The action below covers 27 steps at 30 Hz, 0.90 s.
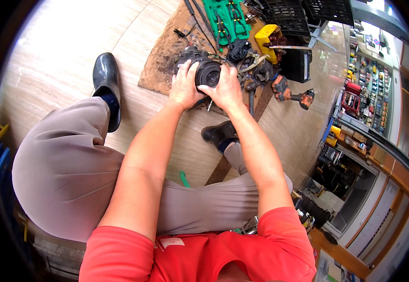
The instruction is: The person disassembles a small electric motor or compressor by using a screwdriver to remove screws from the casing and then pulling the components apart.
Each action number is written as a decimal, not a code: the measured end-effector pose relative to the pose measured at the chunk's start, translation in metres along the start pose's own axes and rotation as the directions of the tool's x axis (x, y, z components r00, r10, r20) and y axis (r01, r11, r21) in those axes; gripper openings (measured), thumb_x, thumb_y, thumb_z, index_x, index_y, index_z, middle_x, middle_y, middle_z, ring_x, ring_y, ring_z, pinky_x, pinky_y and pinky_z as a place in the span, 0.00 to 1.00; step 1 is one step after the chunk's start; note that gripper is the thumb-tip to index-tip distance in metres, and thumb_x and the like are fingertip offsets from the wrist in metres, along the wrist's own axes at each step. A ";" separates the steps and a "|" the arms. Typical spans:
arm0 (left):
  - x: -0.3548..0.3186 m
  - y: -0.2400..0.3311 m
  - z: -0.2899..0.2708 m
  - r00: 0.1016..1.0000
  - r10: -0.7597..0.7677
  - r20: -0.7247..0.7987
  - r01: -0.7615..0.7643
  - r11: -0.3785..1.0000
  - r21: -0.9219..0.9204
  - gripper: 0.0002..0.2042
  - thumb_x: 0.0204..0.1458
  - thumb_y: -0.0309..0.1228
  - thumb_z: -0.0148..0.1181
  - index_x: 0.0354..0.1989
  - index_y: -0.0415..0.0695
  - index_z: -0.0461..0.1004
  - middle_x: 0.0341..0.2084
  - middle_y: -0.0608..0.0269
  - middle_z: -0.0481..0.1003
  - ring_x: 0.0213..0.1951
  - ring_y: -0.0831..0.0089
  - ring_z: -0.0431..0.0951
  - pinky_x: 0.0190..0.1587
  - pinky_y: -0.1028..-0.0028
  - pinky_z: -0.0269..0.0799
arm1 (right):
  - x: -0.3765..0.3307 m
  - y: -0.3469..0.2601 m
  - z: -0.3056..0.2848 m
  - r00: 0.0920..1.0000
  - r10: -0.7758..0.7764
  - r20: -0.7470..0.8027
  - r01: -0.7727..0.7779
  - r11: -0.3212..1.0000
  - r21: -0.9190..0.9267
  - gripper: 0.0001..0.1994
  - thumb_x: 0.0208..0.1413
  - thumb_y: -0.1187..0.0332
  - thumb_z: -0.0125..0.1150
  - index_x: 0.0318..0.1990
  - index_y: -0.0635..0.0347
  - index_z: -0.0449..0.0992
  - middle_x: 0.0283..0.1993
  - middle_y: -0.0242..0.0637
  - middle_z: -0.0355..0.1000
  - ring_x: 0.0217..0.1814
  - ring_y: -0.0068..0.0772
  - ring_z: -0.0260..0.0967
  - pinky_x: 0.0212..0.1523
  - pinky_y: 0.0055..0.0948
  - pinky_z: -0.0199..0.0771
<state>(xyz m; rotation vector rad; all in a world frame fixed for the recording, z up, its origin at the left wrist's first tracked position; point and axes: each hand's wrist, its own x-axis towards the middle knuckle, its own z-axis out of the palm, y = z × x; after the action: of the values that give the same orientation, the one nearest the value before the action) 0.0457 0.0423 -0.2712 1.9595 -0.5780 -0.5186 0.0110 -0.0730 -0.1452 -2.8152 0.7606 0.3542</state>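
A round black pulley [209,75] with a ringed front face sits on a dark, grimy machine body [191,53] on the floor in front of me. My left hand [184,85] grips the pulley's left side, its fingers reaching over toward the body behind. On the opposite side my right hand [226,88] is closed around the rim, and both thumbs lie near its lower edge. My fingers hide part of the machine body. Just below the pulley a short metal rod or bolt [210,104] sticks out.
Stained cardboard [159,61] lies under the work. Beyond are a green tool case [230,23], dark metal parts and a yellow container [268,40]. To the right lie a hammer [251,91] and an orange-black cordless power tool [286,90]. My boots [105,70] flank the area.
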 end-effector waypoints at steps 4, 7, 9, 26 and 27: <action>-0.001 -0.001 0.000 1.000 0.003 -0.014 -0.003 1.000 0.004 0.53 0.34 0.39 0.80 0.72 0.53 0.53 0.72 0.52 0.53 0.72 0.49 0.55 0.70 0.47 0.55 | 0.003 0.001 -0.002 1.000 -0.013 0.022 0.012 1.000 0.017 0.44 0.37 0.53 0.83 0.57 0.69 0.65 0.53 0.56 0.65 0.55 0.62 0.72 0.52 0.50 0.77; -0.001 -0.001 0.000 1.000 -0.001 -0.014 0.001 1.000 -0.001 0.54 0.34 0.39 0.80 0.72 0.53 0.53 0.72 0.52 0.53 0.72 0.49 0.56 0.69 0.46 0.56 | 0.002 -0.001 -0.003 0.999 0.024 0.042 -0.025 1.000 0.015 0.46 0.37 0.54 0.83 0.61 0.70 0.64 0.56 0.56 0.64 0.56 0.61 0.71 0.55 0.48 0.77; 0.000 0.000 -0.001 1.000 -0.001 -0.002 0.001 1.000 0.006 0.54 0.34 0.39 0.80 0.72 0.52 0.53 0.72 0.51 0.53 0.72 0.48 0.55 0.69 0.47 0.56 | 0.001 -0.003 -0.004 0.998 0.049 0.049 -0.049 0.999 0.010 0.47 0.37 0.54 0.83 0.62 0.70 0.63 0.57 0.55 0.64 0.57 0.60 0.71 0.56 0.47 0.76; -0.001 0.000 0.000 1.000 0.005 -0.026 -0.005 1.000 -0.007 0.52 0.34 0.37 0.79 0.72 0.53 0.53 0.71 0.52 0.54 0.72 0.48 0.55 0.69 0.46 0.57 | 0.003 -0.002 -0.004 0.999 0.031 0.042 -0.032 0.999 0.026 0.47 0.36 0.54 0.83 0.61 0.69 0.64 0.56 0.55 0.64 0.57 0.59 0.71 0.56 0.48 0.76; -0.001 0.000 0.000 1.000 0.004 -0.016 -0.004 1.000 -0.003 0.53 0.34 0.38 0.79 0.72 0.53 0.53 0.72 0.52 0.53 0.72 0.48 0.55 0.69 0.46 0.57 | 0.002 -0.002 -0.003 0.999 0.037 0.035 -0.038 0.999 0.024 0.47 0.36 0.54 0.83 0.61 0.69 0.64 0.56 0.55 0.64 0.57 0.59 0.70 0.56 0.47 0.76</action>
<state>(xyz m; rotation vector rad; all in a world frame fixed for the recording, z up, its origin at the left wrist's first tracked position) 0.0452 0.0430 -0.2710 1.9578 -0.5703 -0.5003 0.0143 -0.0726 -0.1422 -2.7676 0.8058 0.3954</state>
